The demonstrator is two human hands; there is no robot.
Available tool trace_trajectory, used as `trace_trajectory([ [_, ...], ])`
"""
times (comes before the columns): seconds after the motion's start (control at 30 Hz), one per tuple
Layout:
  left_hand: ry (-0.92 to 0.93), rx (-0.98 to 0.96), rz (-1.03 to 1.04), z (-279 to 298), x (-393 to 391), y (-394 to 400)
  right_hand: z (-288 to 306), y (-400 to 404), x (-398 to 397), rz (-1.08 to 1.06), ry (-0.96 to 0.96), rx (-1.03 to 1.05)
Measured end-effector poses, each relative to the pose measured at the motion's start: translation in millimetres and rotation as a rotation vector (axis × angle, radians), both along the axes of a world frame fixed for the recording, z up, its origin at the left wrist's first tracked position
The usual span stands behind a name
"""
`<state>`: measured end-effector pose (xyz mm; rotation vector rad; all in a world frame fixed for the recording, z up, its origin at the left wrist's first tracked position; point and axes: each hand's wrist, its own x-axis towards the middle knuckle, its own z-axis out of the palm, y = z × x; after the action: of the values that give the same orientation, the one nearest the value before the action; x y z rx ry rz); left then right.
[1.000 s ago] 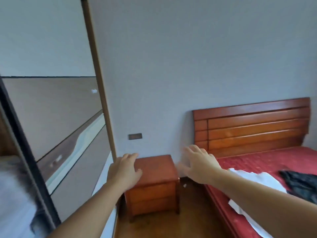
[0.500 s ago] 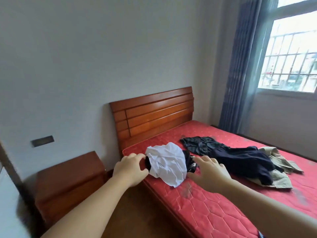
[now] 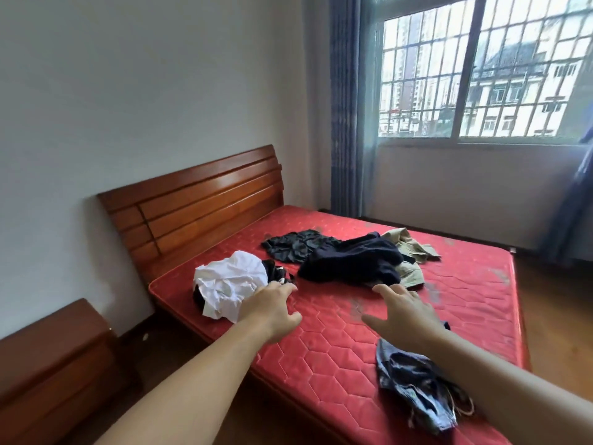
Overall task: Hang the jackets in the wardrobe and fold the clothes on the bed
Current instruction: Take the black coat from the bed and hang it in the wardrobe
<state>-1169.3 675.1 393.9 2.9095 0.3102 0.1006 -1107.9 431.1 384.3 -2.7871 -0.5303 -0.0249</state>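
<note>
Plainly both arms reach forward over the bed (image 3: 337, 348), its red quilted mattress bare of sheets. The left hand (image 3: 272, 311) hovers with fingers loosely spread and holds nothing; its fingertips sit right at the edge of the crumpled white garment (image 3: 229, 281), though whether they touch the cloth I cannot tell. The right hand (image 3: 406, 314) is likewise spread and empty, pointing toward 12 o'clock, just short of the dark navy garment (image 3: 353, 263).

From the centre of the mattress, the white garment lies at about 10 o'clock near the wooden headboard (image 3: 195, 203), partly covering something black. The navy piece sprawls at 12 o'clock, draped over a khaki garment (image 3: 409, 252) whose edges poke out at 1 o'clock, with a wrinkled dark grey-green garment (image 3: 295, 245) just behind at 11. A bunched blue denim piece (image 3: 417, 383) sits at 5 o'clock near the bed's near edge, partly under the right forearm.

Everything looks dropped in heaps rather than laid out, so none of it seems folded yet. My guess is that the spread, forward-reaching hands are lining up to gather a piece: the left for the white one, the right for the navy pile. No wardrobe is in sight; a wooden nightstand (image 3: 48, 364) stands at 8 o'clock.
</note>
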Motion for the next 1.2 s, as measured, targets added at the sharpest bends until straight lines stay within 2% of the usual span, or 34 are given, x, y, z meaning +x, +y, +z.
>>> trace_trajectory([
  [0.3,0.018,0.002,-0.044,-12.1,41.5,3.2,-12.2,7.9,30.4,-0.04,0.039,-0.01],
  [0.73,-0.013,-0.022,0.009,-5.2,154.4,161.1,29.4,151.6,162.9,-0.05,-0.117,-0.069],
  [1.07,0.002,-0.055,-0.063,-19.1,278.5,203.2,1.3,195.0,265.8,-0.079,-0.031,-0.073],
  [1.2,0.039,0.022,-0.082,-33.6,348.2,216.4,-21.5,200.8,337.9,-0.092,0.007,-0.025],
])
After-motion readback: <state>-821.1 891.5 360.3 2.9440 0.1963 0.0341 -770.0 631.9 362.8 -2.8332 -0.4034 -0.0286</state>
